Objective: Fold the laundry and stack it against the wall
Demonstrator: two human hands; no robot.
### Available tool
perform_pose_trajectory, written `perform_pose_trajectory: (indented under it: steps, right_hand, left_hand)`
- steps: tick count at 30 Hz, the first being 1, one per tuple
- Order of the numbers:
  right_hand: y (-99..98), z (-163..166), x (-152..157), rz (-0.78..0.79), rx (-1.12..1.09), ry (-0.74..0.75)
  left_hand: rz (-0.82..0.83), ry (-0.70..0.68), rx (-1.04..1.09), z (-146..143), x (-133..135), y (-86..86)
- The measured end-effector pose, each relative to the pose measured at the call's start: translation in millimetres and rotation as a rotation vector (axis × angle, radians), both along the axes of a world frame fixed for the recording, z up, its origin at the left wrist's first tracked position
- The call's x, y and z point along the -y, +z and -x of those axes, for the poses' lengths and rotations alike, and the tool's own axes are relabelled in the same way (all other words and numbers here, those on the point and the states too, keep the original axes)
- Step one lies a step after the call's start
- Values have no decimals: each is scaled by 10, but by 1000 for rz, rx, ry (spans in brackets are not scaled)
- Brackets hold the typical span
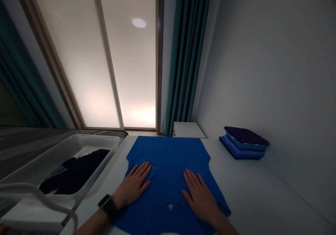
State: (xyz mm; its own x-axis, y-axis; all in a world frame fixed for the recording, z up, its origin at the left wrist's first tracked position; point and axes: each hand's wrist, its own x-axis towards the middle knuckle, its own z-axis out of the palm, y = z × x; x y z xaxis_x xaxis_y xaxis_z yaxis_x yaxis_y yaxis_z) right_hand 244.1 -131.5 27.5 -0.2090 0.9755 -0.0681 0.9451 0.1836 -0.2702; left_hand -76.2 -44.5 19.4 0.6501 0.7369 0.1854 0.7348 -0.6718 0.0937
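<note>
A bright blue T-shirt [168,158] lies spread flat on the white table [252,193], its collar and small white logo nearest me. My left hand [134,185], with a dark watch on its wrist, rests palm down on the shirt's left side, fingers stretched out. My right hand [200,194] lies flat on the shirt's right side, fingers also extended. Neither hand holds anything.
A white plastic bin [52,159] with dark clothing inside stands to the left. A stack of folded purple and blue garments [244,142] sits at the table's far right by the wall. A small white cabinet [187,130], teal curtains and a frosted window are behind.
</note>
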Motion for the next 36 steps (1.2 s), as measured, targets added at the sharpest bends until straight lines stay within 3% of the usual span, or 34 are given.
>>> perform_pose_trajectory:
  steps: [9, 14, 20, 27, 31, 36]
  right_hand:
    - [-54, 19, 193, 34, -13, -15]
    - [47, -7, 74, 60, -23, -13]
    - [208, -111, -603, 63, 24, -38]
    - [152, -345, -1565, 102, 165, -152]
    - [86, -450, -1839, 65, 214, -216]
    - [-37, -543, -1968, 96, 186, -269]
  left_hand:
    - [19, 1, -3, 44, 189, -44]
    - [37, 30, 1, -1, 68, 58]
    - [89, 131, -44, -187, -473, 287]
    - [179, 306, -148, -231, -1255, 291]
    - [205, 407, -142, -132, -1564, 243]
    - [263, 465, -139, -1, -1737, 177]
